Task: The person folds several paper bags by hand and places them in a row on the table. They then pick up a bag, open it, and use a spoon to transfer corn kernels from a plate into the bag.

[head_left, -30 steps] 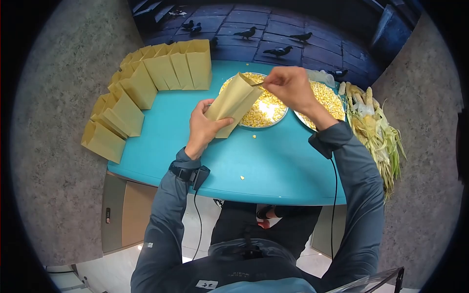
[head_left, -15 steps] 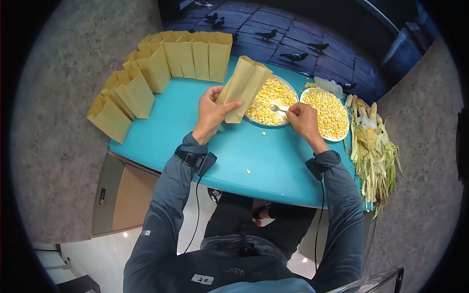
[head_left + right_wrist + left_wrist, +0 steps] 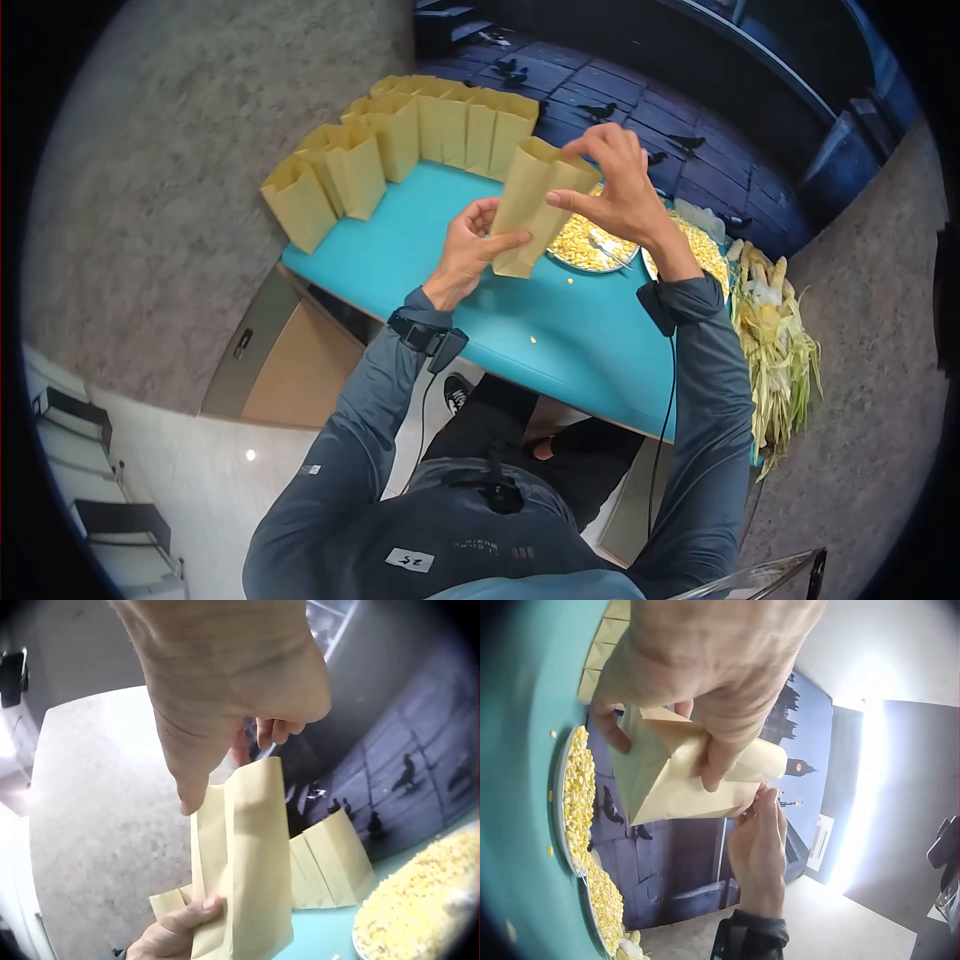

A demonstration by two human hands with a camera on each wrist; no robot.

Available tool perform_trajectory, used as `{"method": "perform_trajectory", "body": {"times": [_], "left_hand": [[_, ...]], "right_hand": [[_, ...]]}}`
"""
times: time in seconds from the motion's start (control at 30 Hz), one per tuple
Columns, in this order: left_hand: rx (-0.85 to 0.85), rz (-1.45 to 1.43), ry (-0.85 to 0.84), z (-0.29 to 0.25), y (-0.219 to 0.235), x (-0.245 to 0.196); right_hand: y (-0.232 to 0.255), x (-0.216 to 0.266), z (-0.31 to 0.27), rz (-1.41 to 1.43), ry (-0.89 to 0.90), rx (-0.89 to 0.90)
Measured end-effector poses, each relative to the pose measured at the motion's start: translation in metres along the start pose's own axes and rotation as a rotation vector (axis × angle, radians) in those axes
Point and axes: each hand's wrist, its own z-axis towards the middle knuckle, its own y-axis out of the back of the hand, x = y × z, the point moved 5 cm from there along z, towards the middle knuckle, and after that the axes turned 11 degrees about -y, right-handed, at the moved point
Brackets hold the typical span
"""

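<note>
A tan paper bag (image 3: 522, 220) stands upright and raised above the table, its mouth upward. My left hand (image 3: 468, 248) grips its lower part, thumb across the near face and fingers behind. At the top rim is my right hand (image 3: 625, 190), thumb in front of the bag and fingers spread apart at the far edge. The right wrist view shows that thumb right at the rim of the bag (image 3: 259, 855). Behind the bag a plate of corn kernels (image 3: 580, 250) is partly hidden, with a metal utensil (image 3: 605, 244) lying in it.
Several more tan paper bags (image 3: 440, 125) stand in a curved row along the table's left and back. A second plate of kernels (image 3: 712, 255) is at the right, next to husks and cobs (image 3: 770, 330). Loose kernels (image 3: 533, 339) lie on the teal table (image 3: 590, 345).
The right hand took the utensil out of the bag, set it down in the near plate and let go, then rose to the bag's top. The left hand keeps its grip on the bag.
</note>
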Motion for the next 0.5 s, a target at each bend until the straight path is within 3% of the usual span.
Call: {"method": "perform_trajectory", "body": {"times": [0.03, 0.1, 0.13, 0.17, 0.23, 0.3, 0.43, 0.5], "left_hand": [[0.004, 0.001, -0.01, -0.01, -0.004, -0.006], [-0.037, 0.016, -0.03, -0.03, -0.006, -0.014], [-0.041, 0.019, -0.047, -0.038, -0.004, -0.012], [-0.042, 0.022, -0.066, -0.045, 0.0, -0.017], [-0.073, 0.059, -0.117, -0.06, 0.002, -0.033], [-0.085, 0.077, -0.147, -0.076, 0.004, -0.044], [-0.124, 0.474, -0.246, -0.106, 0.024, -0.054], [-0.176, 0.627, -0.304, -0.114, 0.038, -0.055]], "right_hand": [[0.005, 0.009, 0.007, 0.018, 0.021, 0.002], [-0.012, 0.025, 0.02, 0.031, 0.004, 0.385], [-0.005, 0.045, 0.018, 0.059, 0.087, 0.255], [-0.001, 0.062, 0.022, 0.089, 0.13, 0.256], [0.002, 0.076, 0.03, 0.074, -0.049, 0.452], [-0.001, 0.091, 0.034, 0.065, -0.011, 0.427], [-0.047, 0.106, 0.05, -0.196, 0.034, 0.534], [-0.066, 0.118, 0.058, 0.078, 0.078, 0.377]]}}
